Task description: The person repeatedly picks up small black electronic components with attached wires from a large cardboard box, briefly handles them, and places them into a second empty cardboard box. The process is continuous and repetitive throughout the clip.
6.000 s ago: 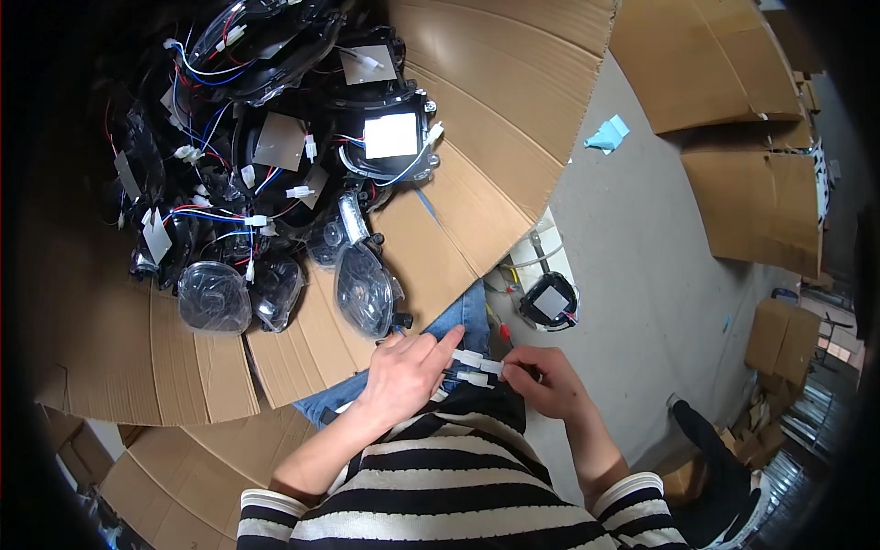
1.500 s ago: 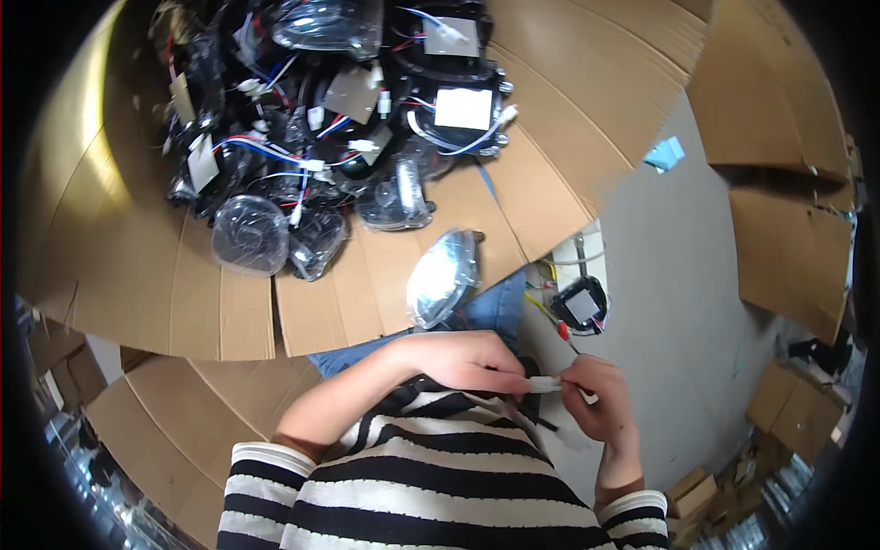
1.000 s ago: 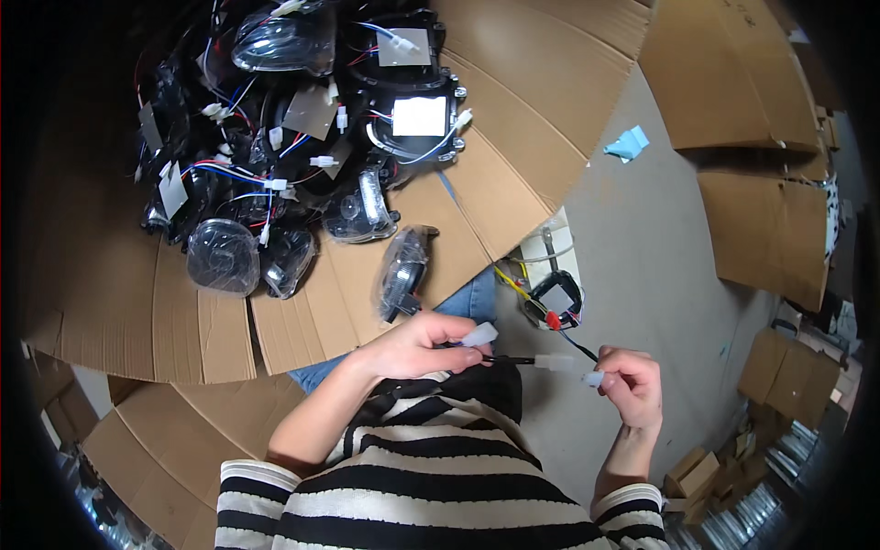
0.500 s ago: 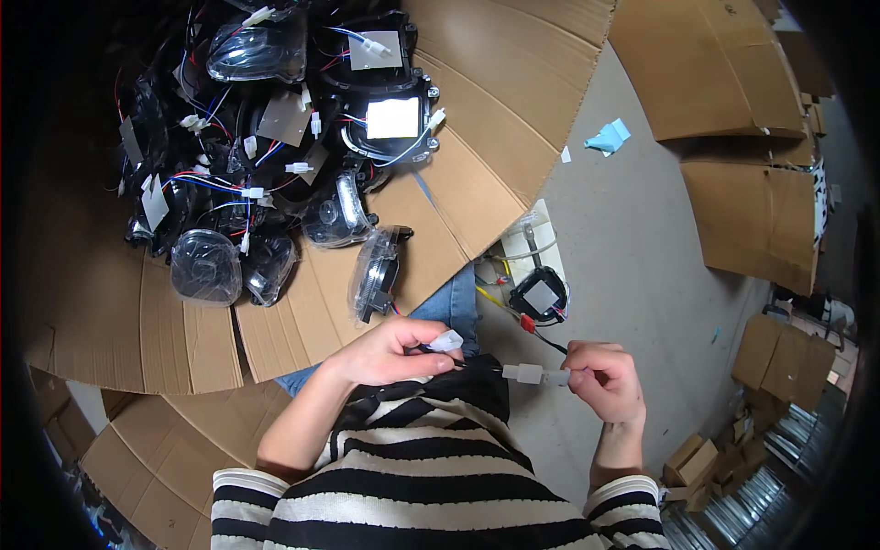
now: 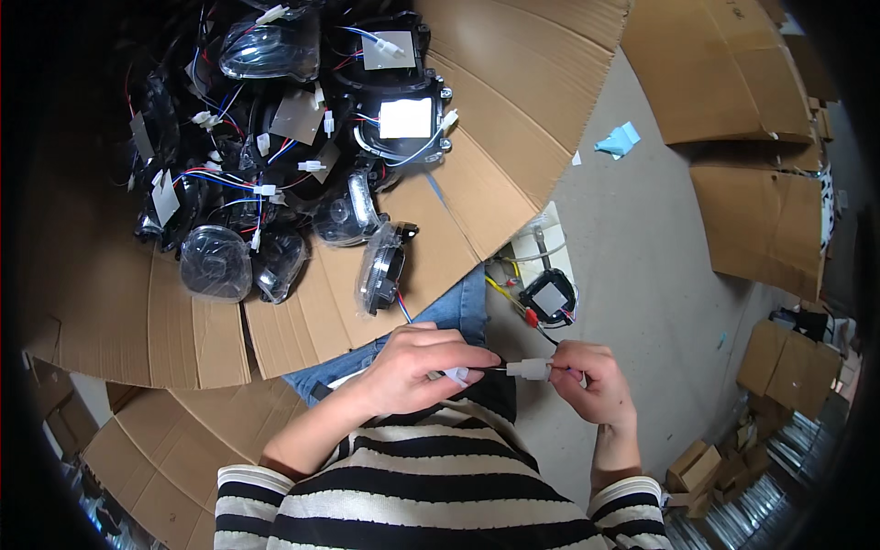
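In front of my waist, my left hand (image 5: 431, 367) is closed with thumb and fingers pinched round dark wiring, and a white plastic piece (image 5: 460, 375) shows between them. My right hand (image 5: 594, 380) grips the wires at the other end of a white wire connector (image 5: 529, 368), which lies level between both hands. Its two halves look pushed into each other. A plastic-wrapped headlight (image 5: 379, 269) rests on the cardboard just beyond my left hand, its red and blue wires running down toward that hand. Exactly which wires the left fingertips hold is hidden.
Several wrapped headlights (image 5: 215, 264) with white plugs pile up on a cardboard sheet (image 5: 513, 101) at far left. A black square device (image 5: 548, 298) with yellow and red leads sits beyond my right hand. Blue scrap (image 5: 617, 139) lies on the floor; cardboard boxes (image 5: 756, 220) stand at right.
My left hand has moved right and its fingers now reach nearer the connector. My right hand shifted slightly left. The connector halves look closer together. The whole view has shifted a little.
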### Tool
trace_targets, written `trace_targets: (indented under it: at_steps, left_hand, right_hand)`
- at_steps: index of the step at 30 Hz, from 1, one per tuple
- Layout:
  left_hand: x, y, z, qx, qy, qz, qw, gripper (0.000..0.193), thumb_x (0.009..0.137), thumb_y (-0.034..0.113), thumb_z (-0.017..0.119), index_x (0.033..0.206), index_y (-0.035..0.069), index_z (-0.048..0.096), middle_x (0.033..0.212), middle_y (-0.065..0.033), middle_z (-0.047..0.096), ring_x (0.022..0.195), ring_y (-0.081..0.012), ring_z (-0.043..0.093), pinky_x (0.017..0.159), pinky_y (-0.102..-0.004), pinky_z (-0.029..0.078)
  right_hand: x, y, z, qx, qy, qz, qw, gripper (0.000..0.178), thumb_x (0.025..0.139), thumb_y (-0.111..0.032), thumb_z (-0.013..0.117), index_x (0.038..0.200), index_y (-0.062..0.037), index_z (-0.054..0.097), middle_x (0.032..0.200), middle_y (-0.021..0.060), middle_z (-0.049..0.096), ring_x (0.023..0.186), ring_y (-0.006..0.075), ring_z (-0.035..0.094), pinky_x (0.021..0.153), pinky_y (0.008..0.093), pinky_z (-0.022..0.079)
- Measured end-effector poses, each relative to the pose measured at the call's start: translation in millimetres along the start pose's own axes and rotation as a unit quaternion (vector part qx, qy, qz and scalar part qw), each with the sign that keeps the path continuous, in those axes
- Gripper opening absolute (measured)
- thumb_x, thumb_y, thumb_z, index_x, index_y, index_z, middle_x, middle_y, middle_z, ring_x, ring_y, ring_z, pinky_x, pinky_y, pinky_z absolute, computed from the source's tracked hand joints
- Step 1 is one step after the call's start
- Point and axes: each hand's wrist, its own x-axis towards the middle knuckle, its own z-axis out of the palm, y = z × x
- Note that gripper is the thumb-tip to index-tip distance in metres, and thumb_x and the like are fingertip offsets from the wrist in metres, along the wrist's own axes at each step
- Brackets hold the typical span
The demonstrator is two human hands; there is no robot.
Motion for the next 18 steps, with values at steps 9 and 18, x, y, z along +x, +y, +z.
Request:
trace_targets:
  at_steps: [9, 18]
  left_hand:
    - [-6, -2, 2, 0.055, 0.038, 0.033, 0.997, 0.012, 0.064, 0.005, 0.061, 0.075, 0.007, 0.057, 0.055, -0.0026, 0.049, 0.047, -0.0185, 0.045, 0.045, -0.0287, 0.034]
    - [-14, -14, -2, -0.222, -0.066, -0.177, 0.957, 0.008, 0.074, 0.004, 0.051, 0.067, 0.002, 0.055, 0.058, -0.0027, 0.054, 0.051, -0.0111, 0.049, 0.048, -0.0236, 0.036]
  right_hand:
    - [-6, 1, -9, -0.019, -0.018, -0.002, 1.000, 0.009, 0.063, 0.006, 0.051, 0.070, 0.0002, 0.052, 0.059, 0.0067, 0.050, 0.049, 0.0169, 0.044, 0.044, 0.0260, 0.033]
    - [7, -7, -4, -0.057, -0.054, -0.095, 0.992, 0.014, 0.057, 0.007, 0.056, 0.068, -0.0015, 0.052, 0.059, 0.0066, 0.050, 0.051, 0.0215, 0.046, 0.045, 0.0294, 0.037]
